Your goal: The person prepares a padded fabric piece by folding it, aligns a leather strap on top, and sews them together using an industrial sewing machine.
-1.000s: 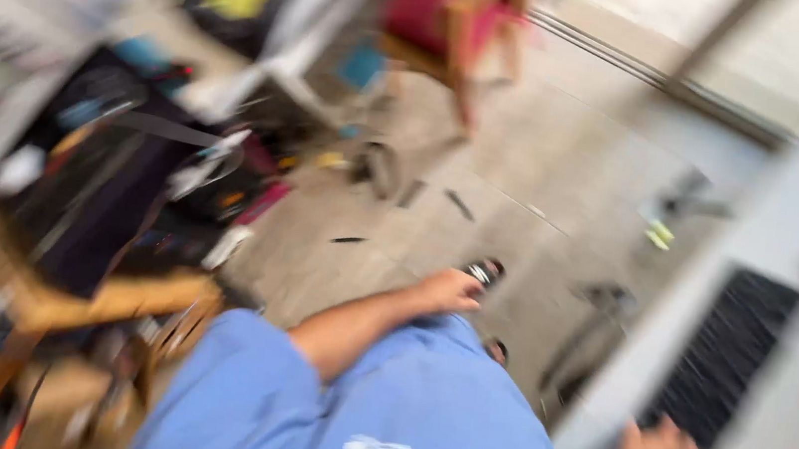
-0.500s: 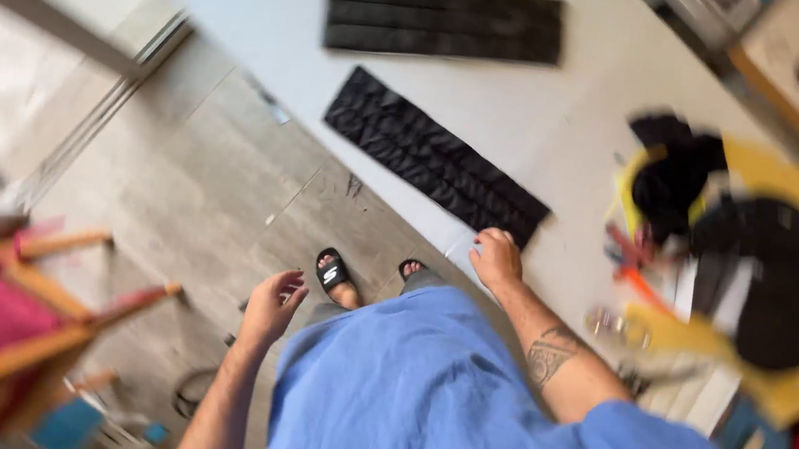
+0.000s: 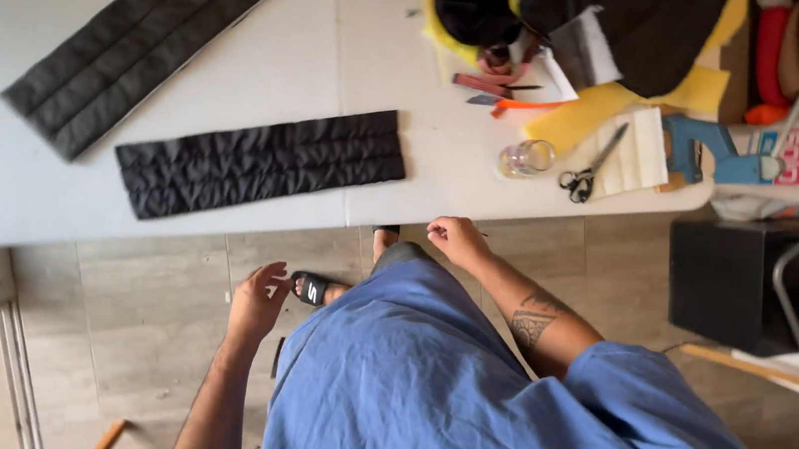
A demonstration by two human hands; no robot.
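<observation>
Standing at the near edge of a white bench (image 3: 239,46), a person in a loose blue garment (image 3: 461,392) looks straight down over their own body. Right hand (image 3: 458,241) sits at the bench edge, fingers curled narrow; something thin seems pinched at the fingertips, too small to tell what. Tattooed forearm trails back toward the body. Left hand (image 3: 258,299) hangs below the bench over the grey tiled floor (image 3: 118,323), fingers loosely spread, holding nothing, near a black sandal (image 3: 312,288) on one foot.

Nearest thing to the hands: a black quilted fabric strip (image 3: 261,161), long and rectangular, lying flat on the bench just beyond the edge, up and to the left of the right hand, not touching it. A second black quilted strip (image 3: 145,40) lies farther back, set at a steeper angle, well apart from both hands.

Right part of the bench is crowded: a small clear glass jar (image 3: 525,157), black-handled scissors (image 3: 586,171) resting on a cream pleated piece (image 3: 640,154), yellow fabric sheets (image 3: 583,110), dark cloth (image 3: 643,22) heaped at the far end, a blue tool (image 3: 704,149) at the bench's right end. Beside that end, a black box-shaped stool (image 3: 729,277) stands on the floor
</observation>
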